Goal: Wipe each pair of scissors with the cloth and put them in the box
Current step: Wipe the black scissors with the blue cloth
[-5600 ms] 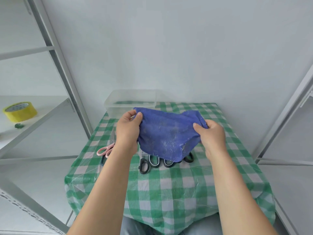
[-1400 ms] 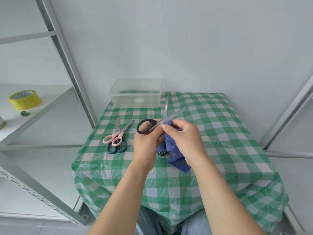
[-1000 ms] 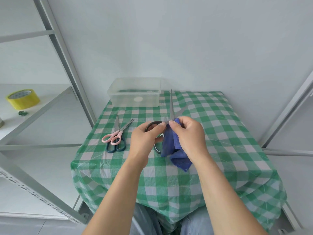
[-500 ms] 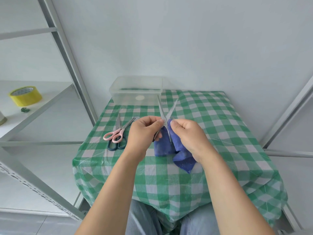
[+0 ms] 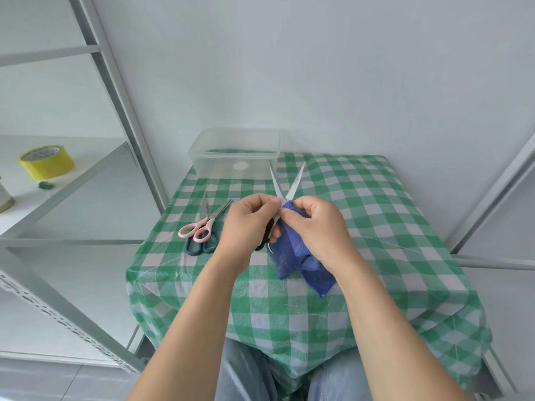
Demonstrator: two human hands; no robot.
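Checked table (image 5: 376,227) by a white wall (image 5: 318,68). Person's left hand (image 5: 246,224) grips the black scissors (image 5: 296,180) with blades fanned open, probably so the cloth (image 5: 289,256), pinched in the right hand (image 5: 318,227), reaches the inner edges. Clear box (image 5: 231,166) sits behind; pink pair (image 5: 199,228) and blue pair (image 5: 202,250) wait at left.

Cloth (image 5: 292,250) blue; tablecloth (image 5: 376,215) green-white check; scissors handles: pink (image 5: 194,230), dark teal (image 5: 199,248), black (image 5: 265,241); tape roll (image 5: 46,162) yellow.

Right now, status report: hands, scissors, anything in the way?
Left hand grips black-handled scissors, blades spread. Right hand pinches blue cloth at the pivot. Nothing blocks the box.
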